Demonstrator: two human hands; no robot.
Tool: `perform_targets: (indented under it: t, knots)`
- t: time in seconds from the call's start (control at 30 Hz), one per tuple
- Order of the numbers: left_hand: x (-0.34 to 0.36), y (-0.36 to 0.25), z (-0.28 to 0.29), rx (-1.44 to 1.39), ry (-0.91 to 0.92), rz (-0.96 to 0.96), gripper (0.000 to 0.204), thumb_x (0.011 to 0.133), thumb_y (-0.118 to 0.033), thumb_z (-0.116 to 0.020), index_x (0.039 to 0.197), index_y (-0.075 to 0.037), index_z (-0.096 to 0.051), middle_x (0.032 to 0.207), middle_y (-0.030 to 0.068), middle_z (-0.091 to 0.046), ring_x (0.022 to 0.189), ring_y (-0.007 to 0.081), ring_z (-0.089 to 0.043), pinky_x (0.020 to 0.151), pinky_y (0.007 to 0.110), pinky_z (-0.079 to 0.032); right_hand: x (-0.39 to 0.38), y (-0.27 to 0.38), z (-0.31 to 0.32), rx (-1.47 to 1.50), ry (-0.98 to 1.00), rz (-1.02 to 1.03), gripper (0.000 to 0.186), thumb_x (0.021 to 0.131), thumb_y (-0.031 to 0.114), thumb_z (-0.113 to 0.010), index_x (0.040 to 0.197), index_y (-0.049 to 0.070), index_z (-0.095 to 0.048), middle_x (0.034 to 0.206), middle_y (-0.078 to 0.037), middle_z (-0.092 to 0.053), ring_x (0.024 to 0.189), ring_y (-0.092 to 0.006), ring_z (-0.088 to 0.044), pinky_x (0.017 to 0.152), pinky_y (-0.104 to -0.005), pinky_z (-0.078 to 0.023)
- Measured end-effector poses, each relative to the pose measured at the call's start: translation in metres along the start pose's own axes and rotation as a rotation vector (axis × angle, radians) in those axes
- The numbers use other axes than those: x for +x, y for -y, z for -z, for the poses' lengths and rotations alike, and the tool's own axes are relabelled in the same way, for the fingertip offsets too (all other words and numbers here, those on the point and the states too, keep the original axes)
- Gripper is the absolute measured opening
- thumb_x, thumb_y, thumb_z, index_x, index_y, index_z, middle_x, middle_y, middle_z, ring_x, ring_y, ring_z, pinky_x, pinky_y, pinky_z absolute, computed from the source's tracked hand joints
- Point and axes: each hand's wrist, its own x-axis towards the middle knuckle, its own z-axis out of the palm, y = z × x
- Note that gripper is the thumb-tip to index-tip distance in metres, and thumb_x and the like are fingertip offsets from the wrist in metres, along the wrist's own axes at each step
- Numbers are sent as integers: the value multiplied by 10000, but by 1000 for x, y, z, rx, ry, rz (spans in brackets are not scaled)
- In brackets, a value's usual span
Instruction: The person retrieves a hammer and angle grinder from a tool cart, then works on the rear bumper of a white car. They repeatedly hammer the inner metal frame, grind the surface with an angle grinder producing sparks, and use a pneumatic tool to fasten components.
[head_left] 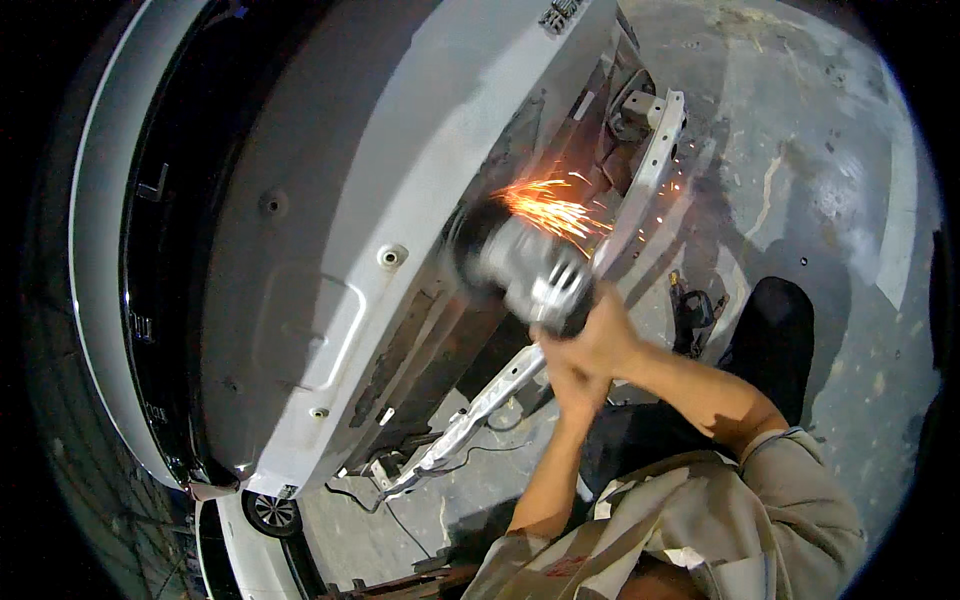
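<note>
With both hands I hold an angle grinder (535, 270), its grey head blurred by motion. My right hand (612, 335) is closed around its body at the rear. Just below it, my left hand (572, 378) is closed on the same tool, its fingers partly hidden. The dark disc (478, 238) meets the bare rear panel (430, 325) of a car, beneath the raised tailgate (310, 230). Orange sparks (548, 208) spray right from the contact point. The exact spot of contact is hidden by the tool.
A pale metal bumper beam (655, 160) runs along the car's rear, passing behind my hands. My bent knee (775, 310) is at the right. A dark tool (692, 312) lies on the grey floor (850, 330) beside it. Thin cables (410, 525) trail at the lower left, near another car's wheel (272, 513).
</note>
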Motion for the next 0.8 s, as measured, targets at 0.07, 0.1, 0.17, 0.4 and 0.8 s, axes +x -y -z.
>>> perform_targets:
  t: [0.07, 0.1, 0.17, 0.4, 0.8]
  knots:
    - [-34, 5, -5, -211, -190, 70, 672, 717, -204, -744, 1285, 13, -457, 1261, 186, -538, 1146, 288, -541, 1006, 404, -377, -21, 7, -11, -149, 198, 94, 660, 622, 186, -800, 1174, 22, -477, 975, -196, -657, 918, -316, -656, 826, -380, -496]
    - [-43, 4, -3, -152, -194, 50, 681, 718, -211, -746, 1291, 11, -451, 1277, 193, -526, 1167, 286, -524, 1010, 397, -371, -25, 7, -14, -183, 240, 75, 660, 621, 191, -797, 1175, 27, -478, 966, -199, -654, 918, -337, -651, 827, -383, -496]
    - [-42, 7, -1, -71, -132, 22, 710, 717, -225, -754, 1304, 12, -433, 1300, 204, -504, 1198, 283, -499, 1019, 384, -359, -25, 11, -12, -149, 211, 84, 649, 624, 198, -792, 1165, 21, -481, 948, -205, -649, 909, -368, -642, 815, -393, -498]
    - [-20, 19, -12, -38, -99, -49, 601, 736, -190, -725, 1237, 34, -481, 1188, 159, -574, 1112, 262, -545, 971, 373, -404, -7, -2, -1, -70, 89, 54, 555, 640, 230, -776, 1083, 29, -509, 926, -212, -645, 888, -370, -641, 788, -414, -500]
    - [-21, -24, -33, -189, -145, -78, 668, 740, -168, -743, 1289, 29, -416, 1252, 186, -524, 1140, 284, -525, 985, 387, -385, -3, 40, 24, -326, 145, 1, 564, 649, 212, -768, 1083, -6, -480, 906, -237, -636, 879, -425, -619, 764, -442, -491]
